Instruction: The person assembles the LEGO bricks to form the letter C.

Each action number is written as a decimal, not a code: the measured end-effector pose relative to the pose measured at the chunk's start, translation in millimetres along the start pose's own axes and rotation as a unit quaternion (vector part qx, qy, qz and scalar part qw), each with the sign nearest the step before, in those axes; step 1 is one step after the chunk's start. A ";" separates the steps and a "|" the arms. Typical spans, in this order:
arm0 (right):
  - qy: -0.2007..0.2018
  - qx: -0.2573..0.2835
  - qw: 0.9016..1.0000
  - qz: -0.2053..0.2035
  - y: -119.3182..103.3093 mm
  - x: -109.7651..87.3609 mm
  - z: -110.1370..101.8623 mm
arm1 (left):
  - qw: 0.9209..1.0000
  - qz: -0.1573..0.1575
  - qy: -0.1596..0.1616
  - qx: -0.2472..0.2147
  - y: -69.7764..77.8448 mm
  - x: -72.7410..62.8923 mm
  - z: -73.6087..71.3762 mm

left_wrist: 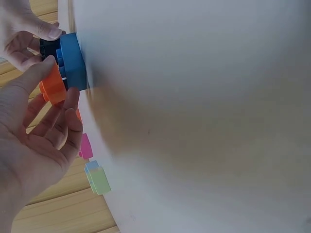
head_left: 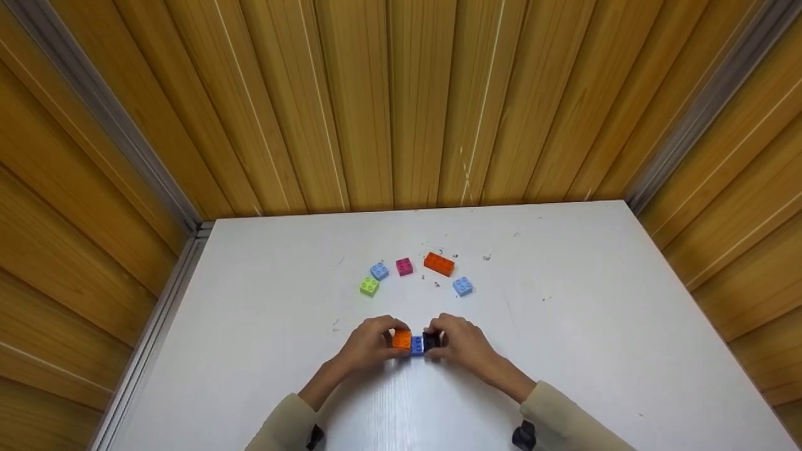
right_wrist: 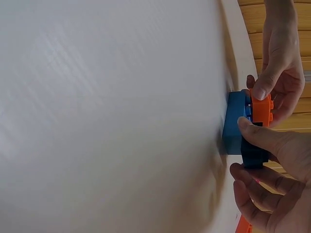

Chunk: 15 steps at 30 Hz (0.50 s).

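Observation:
A long blue toy brick [head_left: 417, 346] stands on the white table, its studs facing up. My left hand [head_left: 371, 343] pinches an orange brick [head_left: 401, 339] between thumb and fingers at the blue brick's left end. At the other end, my right hand [head_left: 462, 341] pinches a black brick [right_wrist: 253, 151] the same way. Both small bricks sit over the blue one's studs, with a few bare studs between them. In the left wrist view the orange brick looks slightly tilted; whether either is pressed fully down I cannot tell.
Beyond the hands lie a lime brick [head_left: 369, 286], a light blue brick [head_left: 379, 270], a magenta brick [head_left: 404, 266], a long red-orange brick [head_left: 439, 264] and another light blue brick [head_left: 463, 286]. Wood-patterned walls [head_left: 413, 113] enclose the white table [head_left: 595, 326].

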State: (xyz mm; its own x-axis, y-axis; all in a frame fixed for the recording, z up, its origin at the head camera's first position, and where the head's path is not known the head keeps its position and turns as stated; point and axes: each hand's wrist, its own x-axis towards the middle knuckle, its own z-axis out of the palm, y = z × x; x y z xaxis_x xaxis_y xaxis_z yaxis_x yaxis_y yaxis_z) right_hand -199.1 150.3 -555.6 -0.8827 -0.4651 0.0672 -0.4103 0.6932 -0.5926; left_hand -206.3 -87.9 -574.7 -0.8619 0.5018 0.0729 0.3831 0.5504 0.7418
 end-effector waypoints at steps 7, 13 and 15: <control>-0.009 0.003 1.000 0.009 -1.4 0.7 -1.8 | 1.000 -0.020 0.004 0.022 4.5 1.7 -1.6; -0.009 0.008 1.000 0.013 -1.7 0.1 -0.9 | 0.998 -0.029 0.009 0.056 5.8 -0.6 -4.6; -0.006 0.007 1.000 0.013 -1.2 -0.3 0.0 | 0.997 -0.032 0.011 0.065 5.7 -1.8 -5.5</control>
State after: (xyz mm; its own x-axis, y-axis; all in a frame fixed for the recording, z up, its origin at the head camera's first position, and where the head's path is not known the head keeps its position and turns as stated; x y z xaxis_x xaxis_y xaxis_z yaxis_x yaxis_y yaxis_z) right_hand -198.4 149.5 -554.9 -0.8901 -0.4539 0.0423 -0.3842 0.6970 -0.6054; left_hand -204.4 -89.4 -566.8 -0.8920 0.4499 0.0436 0.3664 0.6632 0.6526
